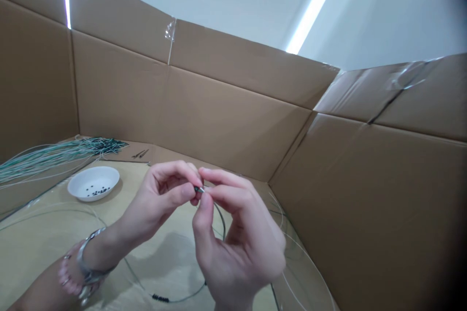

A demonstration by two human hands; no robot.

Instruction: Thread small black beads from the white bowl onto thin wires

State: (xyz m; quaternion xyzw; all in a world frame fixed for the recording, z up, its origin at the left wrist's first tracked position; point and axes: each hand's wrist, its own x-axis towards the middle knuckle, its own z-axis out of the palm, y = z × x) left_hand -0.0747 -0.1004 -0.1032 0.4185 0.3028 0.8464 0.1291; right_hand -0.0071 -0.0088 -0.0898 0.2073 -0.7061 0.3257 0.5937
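My left hand (160,199), with a bracelet and beads at its wrist, is closed in a pinch. Between its thumb and forefinger is a small dark green cable end (197,189) with a bright, silvery tip. From the other side my right hand (241,228) pinches at that tip, its fingertips nearly meeting the left ones. The exact part under the right fingertips is partly hidden. Below both hands a thin cable (182,299) loops over the table, with a black ribbed sleeve (160,298) on it.
Left of my hands stands a white bowl (75,186) holding several tiny black pieces. A bundle of green and white cables (62,155) lies at the far left, near small thin dark pieces (140,154). Cardboard walls (226,111) enclose the table (138,174); pale cables (302,247) curve along the right.
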